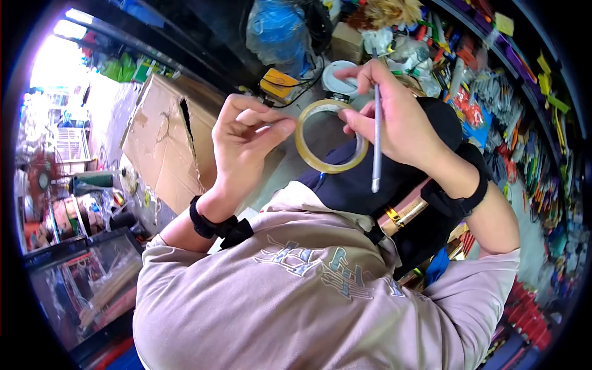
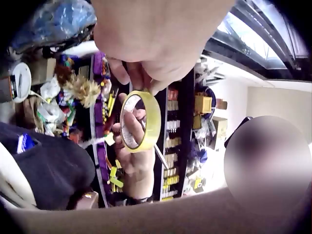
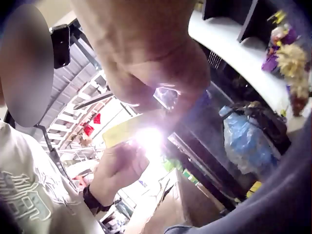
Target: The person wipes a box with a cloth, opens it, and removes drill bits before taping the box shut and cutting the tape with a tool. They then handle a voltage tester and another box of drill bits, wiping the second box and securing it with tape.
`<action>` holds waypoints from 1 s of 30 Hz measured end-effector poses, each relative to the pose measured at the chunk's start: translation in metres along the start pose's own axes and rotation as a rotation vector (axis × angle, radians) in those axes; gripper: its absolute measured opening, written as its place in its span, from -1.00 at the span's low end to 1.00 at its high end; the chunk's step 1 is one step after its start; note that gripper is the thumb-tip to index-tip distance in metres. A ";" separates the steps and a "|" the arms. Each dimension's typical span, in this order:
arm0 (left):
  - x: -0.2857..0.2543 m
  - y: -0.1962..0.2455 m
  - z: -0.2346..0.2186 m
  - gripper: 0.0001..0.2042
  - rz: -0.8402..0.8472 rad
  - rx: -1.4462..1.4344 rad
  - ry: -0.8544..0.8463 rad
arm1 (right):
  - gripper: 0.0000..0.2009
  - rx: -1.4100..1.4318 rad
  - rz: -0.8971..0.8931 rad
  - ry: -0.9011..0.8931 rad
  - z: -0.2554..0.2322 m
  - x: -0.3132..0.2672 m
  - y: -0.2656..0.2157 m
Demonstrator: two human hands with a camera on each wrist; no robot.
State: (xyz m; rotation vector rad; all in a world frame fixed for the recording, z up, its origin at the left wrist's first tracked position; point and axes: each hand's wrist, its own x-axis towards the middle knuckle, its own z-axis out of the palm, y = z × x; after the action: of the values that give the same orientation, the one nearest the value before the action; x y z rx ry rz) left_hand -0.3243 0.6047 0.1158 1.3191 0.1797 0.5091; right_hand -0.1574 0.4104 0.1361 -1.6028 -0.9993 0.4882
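1. Nearest the head camera: beige shirt with a grey printed graphic, filling the lower frame.
2. Left hand is raised at chest height, fingers curled, thumb and fingertips pinching the left rim of the tape roll.
3. Tape roll is a thin yellowish-clear ring, held in the air between both hands, its open centre facing the head camera (left wrist view shows the same ring edge-on, yellow).
4. Right hand grips the right side of the roll, thumb on the rim. Same hand also holds a slim white pen-like stick between its fingers, pointing down past the roll.
5. Both wrists wear black straps.
6. Dark cap-like item sits below the roll, against the shirt.
7. Torn cardboard box is left of the left hand, well behind it.
8. Blue plastic bag and a yellow device lie beyond the hands.
9. Shelves on the right are packed with small coloured goods.
10. Right wrist view is washed out by glare; roll detail unreadable there.
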 end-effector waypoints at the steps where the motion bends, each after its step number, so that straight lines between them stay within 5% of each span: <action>1: -0.005 -0.002 -0.012 -0.72 0.001 -0.006 0.023 | -0.64 -0.145 -0.150 0.027 0.012 0.011 0.001; 4: -0.023 -0.011 -0.052 -0.75 0.044 0.046 0.131 | -0.69 -0.167 -0.092 -0.083 0.040 0.040 -0.009; 6: -0.027 -0.012 -0.071 -0.72 0.024 0.131 0.164 | -0.75 -0.346 -0.428 -0.164 0.056 0.064 -0.006; 7: -0.029 -0.013 -0.078 -0.68 0.013 0.216 0.181 | -0.75 -0.339 -0.415 -0.174 0.066 0.072 -0.001; 12: -0.024 -0.028 -0.124 -0.82 0.004 0.441 0.177 | -0.72 -0.202 -0.130 -0.358 0.109 0.115 0.037; 14: -0.023 -0.032 -0.134 -0.87 -0.217 0.376 0.262 | -0.73 -0.187 -0.031 -0.386 0.125 0.126 0.059; 17: -0.032 -0.053 -0.148 -0.86 -0.311 0.427 0.309 | -0.74 -0.202 0.088 -0.442 0.145 0.136 0.076; 19: -0.042 -0.065 -0.151 -0.87 -0.413 0.464 0.330 | -0.77 -0.240 0.546 -0.605 0.155 0.140 0.064; 22: -0.049 -0.078 -0.152 -0.83 -0.515 0.481 0.338 | -0.77 -0.244 0.643 -0.616 0.173 0.140 0.083; 24: -0.053 -0.088 -0.153 -0.81 -0.537 0.808 0.339 | -0.77 -0.327 0.703 -0.669 0.180 0.143 0.096; 30: -0.047 -0.091 -0.163 -0.81 -0.614 0.851 0.372 | -0.80 -0.443 0.712 -0.564 0.173 0.156 0.111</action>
State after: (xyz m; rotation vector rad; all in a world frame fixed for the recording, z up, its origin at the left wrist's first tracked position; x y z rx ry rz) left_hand -0.4090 0.7118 -0.0199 1.8633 1.1717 0.1264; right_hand -0.1642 0.6369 0.0125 -2.2927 -0.9558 1.3308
